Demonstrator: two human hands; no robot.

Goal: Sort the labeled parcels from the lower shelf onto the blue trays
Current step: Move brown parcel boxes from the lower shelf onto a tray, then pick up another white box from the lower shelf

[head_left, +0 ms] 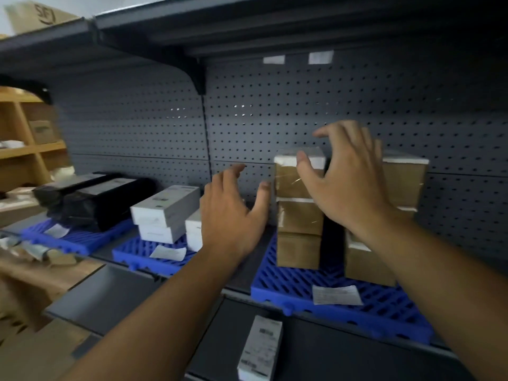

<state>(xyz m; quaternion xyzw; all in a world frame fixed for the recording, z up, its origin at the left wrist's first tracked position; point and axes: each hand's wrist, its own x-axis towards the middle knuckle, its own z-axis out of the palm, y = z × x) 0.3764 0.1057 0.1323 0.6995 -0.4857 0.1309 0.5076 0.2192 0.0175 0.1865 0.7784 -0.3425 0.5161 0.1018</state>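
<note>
Shelving of pale wood (24, 149) sits at far left, blurred. Beside it we note a grey shelf (115, 292) backed by pegboard (137, 119), carrying three blue trays in a row.

Left tray (74, 240): black parcels (93, 199) piled on it, one paper slip at its front.

Middle tray (143, 254): white boxes (165, 207) stacked two high, a slip in front of them.

Left hand (231, 213): raised over the gap between the middle and right trays, fingers (233, 171) spread wide, holding nothing, just left of the brown stack and apart from it.

Below, on the lower shelf (343, 353), one white parcel (261, 350) lies flat, label up, not yet on any tray.

Right tray (357, 312): brown parcels (298, 215) in two stacks with white-taped tops, a dark gap between them, a paper slip (336, 295) lying in front.

Right hand (346, 182): in front of the two stacks, fingers (330, 132) spread wide, gripping nothing. Its thumb overlaps the top of the left stack; we cannot tell whether it touches.
</note>
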